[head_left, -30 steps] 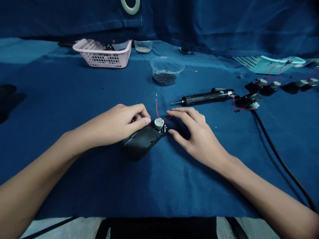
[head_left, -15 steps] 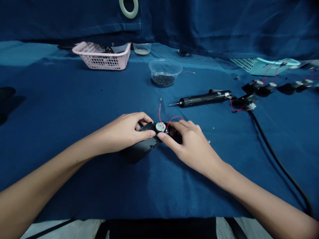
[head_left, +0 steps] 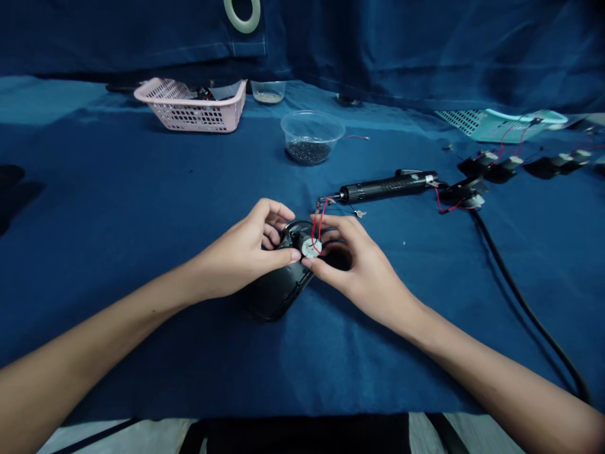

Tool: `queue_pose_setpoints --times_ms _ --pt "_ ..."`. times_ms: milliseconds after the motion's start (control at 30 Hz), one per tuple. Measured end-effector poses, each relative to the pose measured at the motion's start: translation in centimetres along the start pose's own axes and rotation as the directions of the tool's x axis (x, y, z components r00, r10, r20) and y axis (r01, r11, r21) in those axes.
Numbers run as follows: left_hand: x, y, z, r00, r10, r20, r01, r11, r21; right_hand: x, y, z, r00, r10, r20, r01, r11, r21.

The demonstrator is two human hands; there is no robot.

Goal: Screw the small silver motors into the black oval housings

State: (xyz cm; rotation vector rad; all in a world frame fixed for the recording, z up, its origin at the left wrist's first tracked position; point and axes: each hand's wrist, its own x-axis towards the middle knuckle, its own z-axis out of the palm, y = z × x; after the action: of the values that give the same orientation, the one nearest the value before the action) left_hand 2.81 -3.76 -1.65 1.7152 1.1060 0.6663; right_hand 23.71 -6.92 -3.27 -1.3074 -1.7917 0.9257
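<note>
Both my hands hold a black plastic housing [head_left: 278, 296] above the blue cloth, its far end tilted up. My left hand [head_left: 241, 249] curls around its left side. A small round silver motor [head_left: 311, 248] sits at the housing's far end. My right hand [head_left: 354, 258] pinches around that motor, with thumb and fingers on either side. Thin red wires [head_left: 320, 222] rise from the motor past my right fingers. The underside of the housing is hidden.
An electric screwdriver [head_left: 387, 188] lies just beyond my hands, its black cable [head_left: 524, 309] running toward me on the right. Further back are a clear bowl of black granules [head_left: 312, 135], a pink basket [head_left: 189, 101], and black wired parts [head_left: 505, 167].
My hands have drawn closer and lifted the housing, turning its far end up and to the right. The red wires now stand closer to my right hand.
</note>
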Motion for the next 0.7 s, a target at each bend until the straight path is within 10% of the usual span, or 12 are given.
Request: queue_pose_setpoints --times_ms 267,700 --pt "-0.3 0.3 1.9 0.978 0.042 -0.206 -0.092 0.967 -0.238 0.7 -0.6 0.2 0.971 0.167 0.171 -0.237 0.768 0.594" --pt "-0.5 1.8 1.6 0.996 -0.011 -0.083 -0.013 0.96 -0.281 0.3 -1.9 -0.6 0.99 0.143 0.009 -0.136 0.921 0.365"
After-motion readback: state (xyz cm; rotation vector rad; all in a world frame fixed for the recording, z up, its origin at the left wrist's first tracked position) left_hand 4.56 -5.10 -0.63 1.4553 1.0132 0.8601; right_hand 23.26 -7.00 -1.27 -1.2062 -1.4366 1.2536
